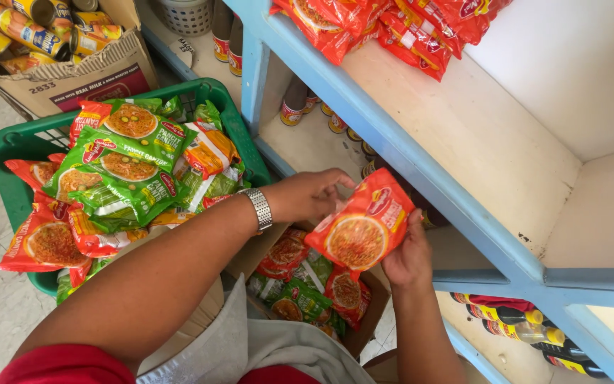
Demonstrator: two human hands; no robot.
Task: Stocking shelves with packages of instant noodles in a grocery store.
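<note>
Mid shelf [463, 135] open; red packs [392, 25] behind.

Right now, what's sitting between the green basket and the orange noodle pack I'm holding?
In the head view, your left forearm with its metal wristwatch crosses that stretch, between the green basket and the orange noodle pack. Beneath it, a cardboard box holds more packets.
</note>
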